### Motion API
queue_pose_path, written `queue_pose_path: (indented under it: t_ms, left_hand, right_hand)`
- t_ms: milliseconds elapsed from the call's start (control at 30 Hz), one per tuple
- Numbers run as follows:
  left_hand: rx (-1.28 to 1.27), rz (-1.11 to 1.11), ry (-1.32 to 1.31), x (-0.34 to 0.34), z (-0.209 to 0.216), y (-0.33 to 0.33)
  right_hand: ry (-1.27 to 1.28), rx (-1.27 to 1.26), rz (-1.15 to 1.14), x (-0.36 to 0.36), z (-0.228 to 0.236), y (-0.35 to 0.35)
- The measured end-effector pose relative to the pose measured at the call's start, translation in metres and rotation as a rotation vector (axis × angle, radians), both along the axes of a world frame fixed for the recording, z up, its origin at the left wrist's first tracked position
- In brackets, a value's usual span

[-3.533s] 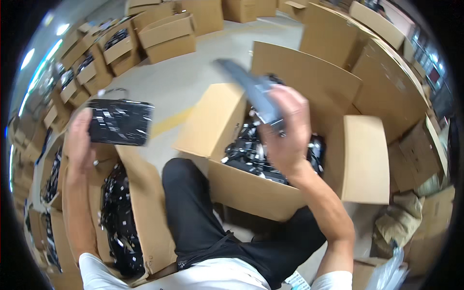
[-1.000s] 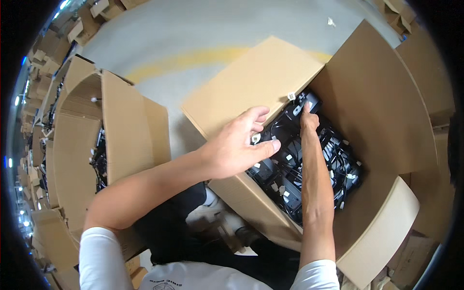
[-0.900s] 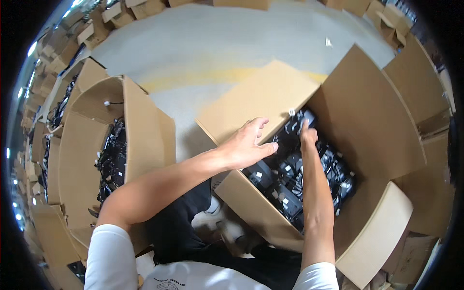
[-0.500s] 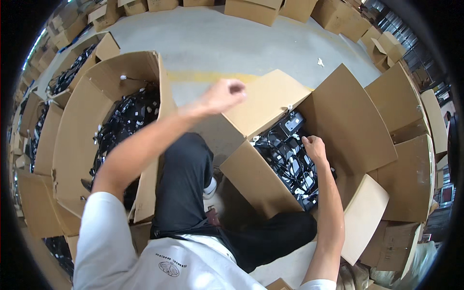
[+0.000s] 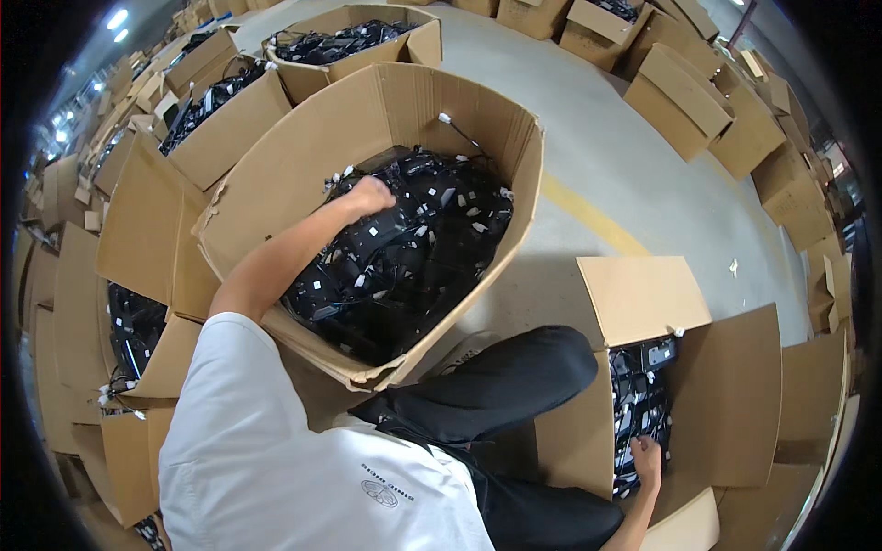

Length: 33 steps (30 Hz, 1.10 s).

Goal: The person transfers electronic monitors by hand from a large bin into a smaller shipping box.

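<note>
My left hand (image 5: 372, 196) reaches into a big open cardboard box (image 5: 285, 193), its fingers curled at the top of a heap of black power adapters (image 5: 432, 207) with cables and white connectors. What those fingers hold, if anything, is hidden. At the lower right, my right hand (image 5: 646, 459) is closed over a smaller open box (image 5: 574, 441). Its fingers lie close to black cables and white connectors (image 5: 634, 404); whatever is in them is too small to make out. A black adapter with a label (image 5: 660, 354) lies at that box's far end.
More open boxes of black adapters and cables stand behind and to the left, among them a far box (image 5: 358, 66) and a left box (image 5: 138, 326). Raised flaps (image 5: 643, 298) surround the smaller box. Several cartons (image 5: 680, 101) line the far right beyond a yellow floor line (image 5: 593, 216).
The view has turned left. My left hand has gone from the air between the boxes down into the big box. My right hand stays at the smaller box.
</note>
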<state>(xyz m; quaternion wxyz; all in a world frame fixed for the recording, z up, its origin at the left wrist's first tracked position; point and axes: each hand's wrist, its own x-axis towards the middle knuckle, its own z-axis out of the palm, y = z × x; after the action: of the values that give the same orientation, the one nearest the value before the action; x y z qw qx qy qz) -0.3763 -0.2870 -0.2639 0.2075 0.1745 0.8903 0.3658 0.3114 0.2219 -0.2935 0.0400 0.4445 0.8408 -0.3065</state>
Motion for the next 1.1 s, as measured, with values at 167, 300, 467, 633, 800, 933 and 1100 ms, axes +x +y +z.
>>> queue_pose_path:
  t_ms: [167,300,467,633,800,933,1100]
  left_hand:
    - [-0.642,0.072,0.254,0.05,-0.066,0.035]
    - [-0.517,-0.035,0.497,0.031,-0.103,0.052]
    - [-0.536,-0.275,0.289,-0.047,-0.1,0.041]
    - [-0.85,-0.711,0.137,-0.073,-0.085,0.045]
    - [-0.849,-0.886,0.225,-0.046,-0.064,0.038]
    - [-0.886,-1.066,0.139,-0.061,-0.061,0.048]
    - [-0.562,-1.084,0.432,-0.044,-0.035,0.01]
  right_hand:
    - [-0.101,-0.073,-0.071,0.03,-0.012,0.01]
    - [-0.06,-0.05,-0.093,0.042,-0.013,0.016]
    - [-0.126,-0.174,-0.104,0.001,-0.001,0.003]
    - [-0.241,-0.086,-0.004,-0.02,-0.003,0.001]
    - [-0.114,-0.097,-0.003,-0.022,-0.003,0.007]
    - [-0.206,-0.037,0.032,-0.022,0.002,0.007]
    - [-0.135,-0.07,0.074,-0.033,0.012,0.002]
